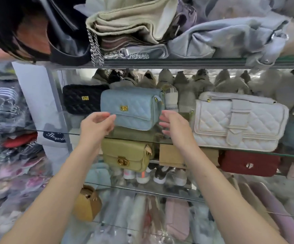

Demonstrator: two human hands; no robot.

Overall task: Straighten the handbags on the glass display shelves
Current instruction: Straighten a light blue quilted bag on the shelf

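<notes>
Middle glass shelf [209, 147], edge running left to right, slightly downhill to the right.

Light blue quilted handbag [132, 107] stands upright on this shelf, left of centre. Its flap and gold clasp face near. It is turned a little, so its right end panel shows.

Left hand [97, 125]: open, fingers loosely bent, gripping nothing. It sits at the bag's lower left corner. The fingertips come up to the flap edge; contact cannot be told, as the picture is blurred there.

Right hand [174, 125]: open too, fingers relaxed and spread, holding nothing. It is just beside the bag's right end, with a narrow gap showing between them.

Neighbours on the same shelf:
- Black quilted bag [83, 99] to the left, set farther back, partly hidden behind the blue one.
- White quilted bag [239, 122] with a strap closure to the right, well apart from the blue bag.

Shelf below: olive green bag [127, 154] under the blue one, a brown box [170, 155] beside it, and a dark red bag [250, 163] farther right.

Top shelf: a slumped beige bag [130, 22] and a crumpled grey bag [221, 39].
</notes>
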